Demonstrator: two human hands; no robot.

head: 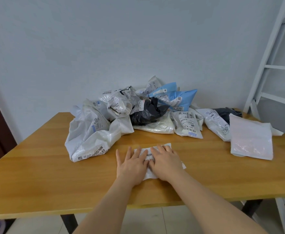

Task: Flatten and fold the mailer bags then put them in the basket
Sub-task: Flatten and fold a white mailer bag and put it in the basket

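both hands (151,163) flat on white mailer bag (149,153)

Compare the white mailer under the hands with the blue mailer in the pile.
The white mailer lies flat near the table's front edge, pressed by the left hand and right hand; the blue mailer sits crumpled atop the rear pile, untouched. Colour differs: white versus blue. Both carry barcode labels.

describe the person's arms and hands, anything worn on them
Both forearms are bare as far as the frame shows: no sleeves are visible. The left hand and right hand wear no gloves, and no rings, watch or bracelets can be seen on the fingers or wrists. The fingernails look short and unpainted, though they are small in this view.
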